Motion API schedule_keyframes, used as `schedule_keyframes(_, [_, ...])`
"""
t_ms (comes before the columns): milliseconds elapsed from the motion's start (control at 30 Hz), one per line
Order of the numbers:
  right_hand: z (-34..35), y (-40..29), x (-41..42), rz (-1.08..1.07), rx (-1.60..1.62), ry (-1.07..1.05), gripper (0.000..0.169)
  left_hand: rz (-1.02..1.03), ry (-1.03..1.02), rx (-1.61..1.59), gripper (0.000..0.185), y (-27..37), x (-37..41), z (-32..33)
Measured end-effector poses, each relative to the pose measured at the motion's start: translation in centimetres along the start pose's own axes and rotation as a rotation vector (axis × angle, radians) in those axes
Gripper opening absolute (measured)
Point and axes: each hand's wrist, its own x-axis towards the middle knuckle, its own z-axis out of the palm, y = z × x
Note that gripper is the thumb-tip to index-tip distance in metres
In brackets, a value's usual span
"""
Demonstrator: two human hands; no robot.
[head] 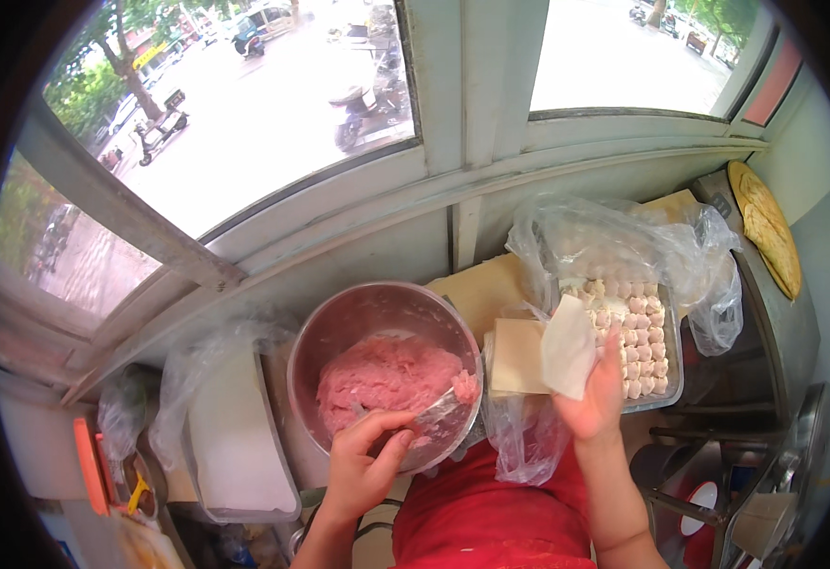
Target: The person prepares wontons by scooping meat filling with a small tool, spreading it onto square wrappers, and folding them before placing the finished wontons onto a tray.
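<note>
My left hand (369, 459) is over the near rim of a large metal bowl (386, 302), gripping a flat metal spatula (436, 411). A small lump of pink minced meat (465, 387) clings to the tool's tip; a larger mound of mince (386, 373) lies in the bowl. My right hand (596, 398) holds a thin dough wrapper (569, 348) upright. Just left of it is a stack of square wrappers (520, 355) on a plastic bag. Behind that hand, rows of filled wontons (646, 341) sit in a metal tray (673, 355).
Clear plastic (600, 227) drapes the wonton tray's far side. A second, white-lined tray (237, 441) is left of the bowl. A green peeler-like yellow tool (137, 493) lies far left. A round wooden board (763, 227) leans at the right wall. Windows (258, 142) border the counter's far side.
</note>
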Motion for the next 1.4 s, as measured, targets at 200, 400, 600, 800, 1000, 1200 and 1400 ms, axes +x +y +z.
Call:
schedule_keyframes(200, [2.2,7.4,-3.4,0.154,-0.318,0.079,0.05,0.592,0.134,0.599,0.025,-0.2,1.0,2.6])
schedule_keyframes(400, [3.6,6.5,-3.5,0.006,-0.296,0.125,0.059,0.634,-0.079,0.592,0.026,0.3,0.3,2.6])
schedule_keyframes(600, [-0.4,6.1,-3.4,0.261,0.195,-0.351,0.052,0.558,-0.261,0.354,0.027,2.0,0.5,2.2])
schedule_keyframes(800, [2.7,7.0,-4.5,0.262,-0.224,0.024,0.025,0.737,0.06,0.748,0.018,2.5,0.8,2.4])
schedule_keyframes(1000, [1.0,6.9,-4.7,0.132,-0.128,-0.069,0.023,0.73,0.072,0.547,0.016,1.3,0.5,2.9])
schedule_keyframes(1200, [2.1,6.7,-4.4,0.08,-0.163,0.066,0.012,0.671,0.15,0.729,0.015,1.4,0.6,4.4])
schedule_keyframes(1400, [2.7,0.8,-0.9,-0.363,-0.82,0.162,0.039,0.49,0.132,0.628,0.012,1.3,-0.1,3.1])
